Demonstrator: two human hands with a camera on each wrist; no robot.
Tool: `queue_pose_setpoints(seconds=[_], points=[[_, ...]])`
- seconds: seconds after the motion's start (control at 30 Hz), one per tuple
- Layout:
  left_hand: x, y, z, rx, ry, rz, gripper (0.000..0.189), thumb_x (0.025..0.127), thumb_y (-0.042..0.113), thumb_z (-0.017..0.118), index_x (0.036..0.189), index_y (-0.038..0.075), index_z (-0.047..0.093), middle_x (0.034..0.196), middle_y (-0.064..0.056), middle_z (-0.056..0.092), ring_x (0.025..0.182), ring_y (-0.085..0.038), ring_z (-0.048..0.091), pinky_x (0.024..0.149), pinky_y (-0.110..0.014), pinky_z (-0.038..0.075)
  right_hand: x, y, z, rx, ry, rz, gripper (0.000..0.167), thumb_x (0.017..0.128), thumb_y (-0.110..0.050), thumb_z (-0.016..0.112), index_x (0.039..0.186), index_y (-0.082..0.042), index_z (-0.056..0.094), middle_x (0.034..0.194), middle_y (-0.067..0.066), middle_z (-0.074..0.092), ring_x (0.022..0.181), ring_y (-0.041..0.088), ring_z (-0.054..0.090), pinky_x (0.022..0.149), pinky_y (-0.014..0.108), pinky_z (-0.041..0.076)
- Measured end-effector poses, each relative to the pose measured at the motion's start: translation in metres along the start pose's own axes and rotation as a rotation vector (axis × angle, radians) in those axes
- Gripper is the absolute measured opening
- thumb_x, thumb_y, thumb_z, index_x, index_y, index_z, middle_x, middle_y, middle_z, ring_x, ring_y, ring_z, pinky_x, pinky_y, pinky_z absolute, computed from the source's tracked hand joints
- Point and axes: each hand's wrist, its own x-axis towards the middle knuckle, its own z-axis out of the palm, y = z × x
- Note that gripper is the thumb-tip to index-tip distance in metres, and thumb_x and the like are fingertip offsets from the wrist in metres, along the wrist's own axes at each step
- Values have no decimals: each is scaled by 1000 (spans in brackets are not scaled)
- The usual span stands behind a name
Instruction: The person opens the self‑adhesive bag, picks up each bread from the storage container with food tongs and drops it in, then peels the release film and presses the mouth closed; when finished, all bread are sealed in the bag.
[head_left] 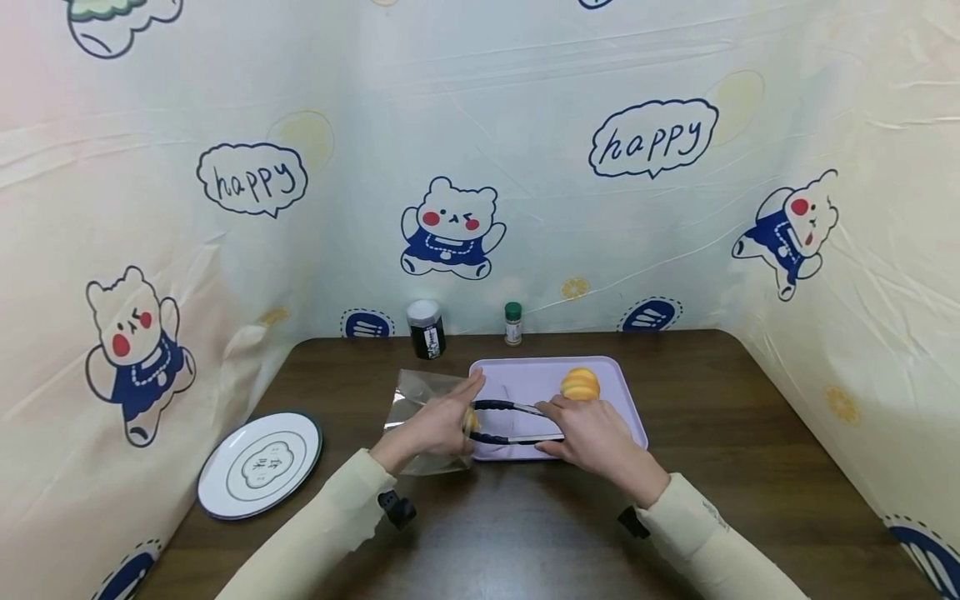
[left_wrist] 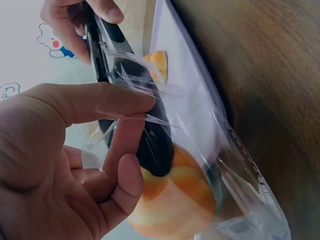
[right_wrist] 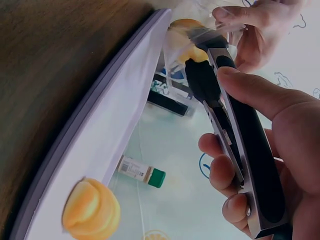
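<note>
My right hand (head_left: 596, 437) grips the black-and-silver tongs (right_wrist: 255, 165) by their handles, thumb on one arm and fingers round the other. The tongs' black tips reach into a clear plastic bag (head_left: 420, 385) and sit on a striped yellow-orange bread roll (left_wrist: 175, 205) inside it. My left hand (head_left: 438, 423) pinches the bag near its mouth between thumb and fingers, beside the tongs. A second bread roll (head_left: 581, 383) lies on the lilac tray (head_left: 525, 375), behind my right hand in the head view.
A white plate with a dark rim (head_left: 217, 492) lies at the table's left. Along the back edge stand a dark jar with a grey lid (head_left: 425, 329) and a small green-capped bottle (head_left: 513, 325). Printed cloth walls enclose the brown table (head_left: 517, 542).
</note>
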Motion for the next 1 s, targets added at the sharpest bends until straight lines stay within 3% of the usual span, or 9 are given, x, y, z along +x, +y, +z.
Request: queue_pose_setpoints(seconds=[0.1,0.2,0.27,0.4,0.53,0.63,0.87,1.0], points=[[0,0,1,1,9,5,119,67,15,87,161,15,14,169,-2,8,146,-31,38,105,-43,48,1,0,0,-11,15,-3,54,79,-57,76,119,-20,70,100,-3,73,64,14,64,47,31,50],[-1,-1,2,-1,15,25,118,67,15,88,161,13,16,169,-4,10,148,-31,34,116,-48,38,2,0,1,50,-20,43,55,79,-58,77,119,-21,71,101,-4,73,67,14,64,50,32,51],[-2,-1,2,-14,13,34,117,67,13,88,160,12,17,169,-5,11,148,-31,34,110,-47,44,2,1,2,100,-57,88,55,78,-58,77,119,-21,71,101,-4,73,71,13,65,54,34,53],[-2,-3,1,7,18,18,117,68,16,88,160,12,18,169,-3,11,140,-28,46,88,-38,53,2,2,3,137,-103,147,57,78,-57,78,120,-20,71,102,-3,73,74,14,65,57,36,55],[0,-5,-2,9,19,-17,117,69,17,88,161,12,16,170,-2,8,126,-26,57,80,-34,52,0,1,3,67,-59,112,60,77,-56,79,122,-18,69,104,0,74,68,17,64,51,36,52],[1,-4,-6,-1,9,-33,117,70,16,88,161,12,15,170,-1,5,124,-27,58,78,-35,52,-1,-1,0,5,1,69,62,76,-56,80,123,-16,68,106,2,74,65,18,64,47,34,49],[2,-4,-6,-12,4,-32,117,70,17,89,161,12,15,170,-2,6,139,-29,47,96,-46,52,0,-7,-6,-79,61,16,67,74,-56,81,124,-14,67,107,3,74,68,18,67,45,33,48],[3,-5,-3,-11,11,-15,117,69,18,89,160,12,17,170,-2,8,141,-29,46,97,-46,51,1,-9,-3,-128,80,-10,66,74,-58,80,122,-15,68,104,1,74,71,17,68,47,33,50]])
